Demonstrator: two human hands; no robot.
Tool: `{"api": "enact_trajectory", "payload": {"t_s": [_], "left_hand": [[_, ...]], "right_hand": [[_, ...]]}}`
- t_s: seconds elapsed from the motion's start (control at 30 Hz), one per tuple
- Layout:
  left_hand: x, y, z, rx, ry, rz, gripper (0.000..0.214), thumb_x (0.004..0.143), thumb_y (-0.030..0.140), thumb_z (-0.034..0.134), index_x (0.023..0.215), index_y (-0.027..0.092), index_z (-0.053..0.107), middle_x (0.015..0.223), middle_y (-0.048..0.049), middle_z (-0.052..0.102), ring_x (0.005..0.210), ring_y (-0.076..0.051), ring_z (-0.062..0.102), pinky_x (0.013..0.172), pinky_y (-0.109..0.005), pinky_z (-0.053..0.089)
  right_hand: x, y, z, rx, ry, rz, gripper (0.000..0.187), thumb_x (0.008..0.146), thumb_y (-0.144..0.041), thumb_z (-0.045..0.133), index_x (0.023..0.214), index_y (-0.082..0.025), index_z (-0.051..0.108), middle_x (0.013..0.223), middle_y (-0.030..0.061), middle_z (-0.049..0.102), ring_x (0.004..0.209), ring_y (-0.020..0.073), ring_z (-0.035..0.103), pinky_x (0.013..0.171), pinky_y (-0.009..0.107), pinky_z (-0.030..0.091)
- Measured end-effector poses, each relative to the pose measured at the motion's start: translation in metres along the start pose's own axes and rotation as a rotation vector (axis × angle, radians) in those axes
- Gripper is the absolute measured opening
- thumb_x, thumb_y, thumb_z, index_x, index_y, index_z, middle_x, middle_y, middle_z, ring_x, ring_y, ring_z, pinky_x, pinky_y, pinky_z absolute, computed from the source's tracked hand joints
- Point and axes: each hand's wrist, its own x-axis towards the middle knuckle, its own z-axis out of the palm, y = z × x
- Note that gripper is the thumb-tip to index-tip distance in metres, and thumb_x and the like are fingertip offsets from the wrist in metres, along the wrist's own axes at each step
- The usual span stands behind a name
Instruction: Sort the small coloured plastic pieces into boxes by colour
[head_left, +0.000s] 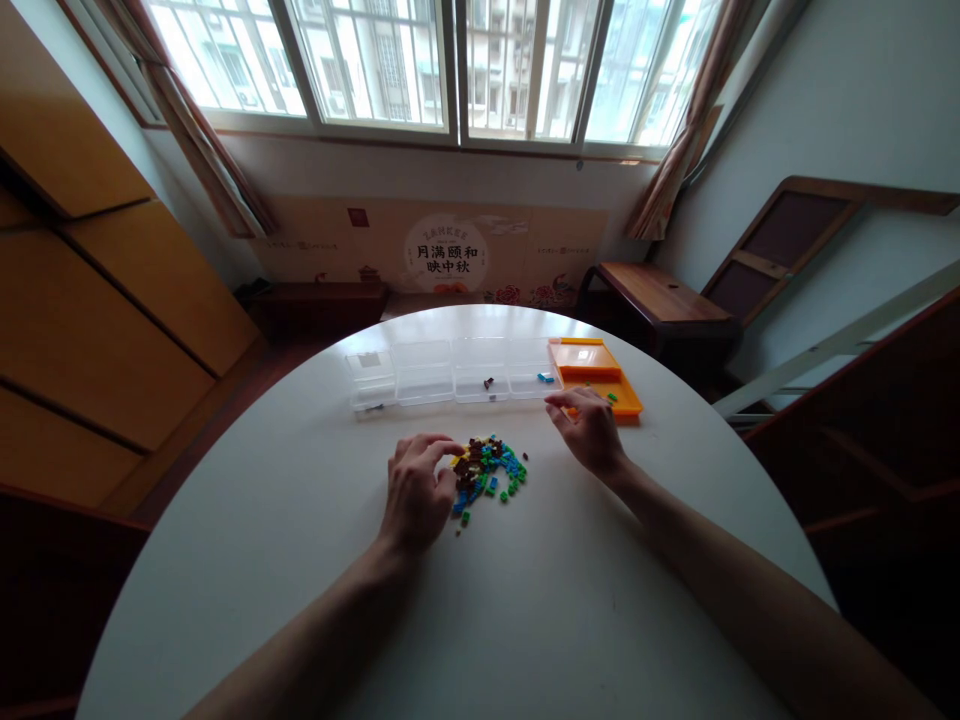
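Note:
A heap of small toy building bricks (pixel 487 465) in brown, blue, green and yellow lies on the white table. My left hand (pixel 421 490) rests at the heap's left edge, index finger and thumb apart beside the yellow and brown bricks. Over the front left corner of an orange tray (pixel 631 408), my right hand (pixel 589 432) hovers with fingers stretched to the left and nothing visible in them. Just beyond those fingertips, a blue brick (pixel 545 378) lies in a clear compartment box (pixel 424 385). A green brick (pixel 613 398) is in the orange tray.
The clear box stands in a row left of the tray, with a brown brick (pixel 488 383) in one compartment. Single loose bricks lie around the heap, among them a green one (pixel 466 518). The round white table (pixel 300 560) curves away at the far side, below a window.

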Motion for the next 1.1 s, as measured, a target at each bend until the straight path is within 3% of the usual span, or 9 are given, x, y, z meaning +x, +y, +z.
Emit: {"api": "enact_trajectory", "payload": {"t_s": [0.27,0.43,0.63,0.9,1.1], "left_hand": [[-0.003,-0.008,0.006,0.155,0.027,-0.04,0.028,0.075,0.011,0.054,0.089,0.027,0.071,0.106,-0.0065,0.066,0.102,-0.031,0.053,0.09,-0.052,0.039],[-0.002,-0.012,0.007,0.177,0.055,0.027,0.02,0.08,0.016,0.056,0.087,0.027,0.071,0.105,-0.007,0.066,0.1,-0.029,0.053,0.091,-0.052,0.038],[-0.002,-0.01,0.005,0.181,0.029,0.034,0.013,0.083,0.024,0.059,0.086,0.026,0.071,0.107,-0.007,0.065,0.102,-0.029,0.053,0.094,-0.052,0.037],[-0.001,-0.007,0.004,0.162,-0.017,0.029,0.017,0.082,0.021,0.061,0.092,0.029,0.072,0.111,-0.0063,0.065,0.106,-0.03,0.053,0.094,-0.054,0.037],[-0.001,-0.007,0.003,0.149,-0.035,0.007,0.013,0.082,0.023,0.061,0.086,0.028,0.072,0.11,-0.0062,0.066,0.106,-0.03,0.053,0.094,-0.055,0.037]], "right_hand": [[-0.02,-0.019,0.003,0.001,-0.096,-0.086,0.012,0.087,-0.024,0.059,0.087,-0.021,0.071,0.083,0.0039,0.069,0.085,0.0221,0.059,0.084,0.037,0.04],[-0.026,-0.023,0.008,-0.002,-0.139,-0.142,0.011,0.087,-0.024,0.059,0.088,-0.022,0.07,0.085,0.0035,0.07,0.085,0.0211,0.059,0.084,0.037,0.038],[-0.028,-0.024,0.009,-0.008,-0.144,-0.155,0.011,0.087,-0.024,0.059,0.088,-0.022,0.07,0.085,0.0037,0.07,0.085,0.0213,0.058,0.083,0.037,0.038],[-0.029,-0.026,0.01,-0.005,-0.16,-0.172,0.011,0.087,-0.022,0.059,0.087,-0.022,0.07,0.086,0.0033,0.07,0.085,0.021,0.057,0.085,0.038,0.036],[-0.029,-0.026,0.01,-0.006,-0.161,-0.172,0.011,0.087,-0.023,0.059,0.087,-0.022,0.07,0.086,0.0033,0.07,0.085,0.021,0.057,0.085,0.038,0.035]]}}
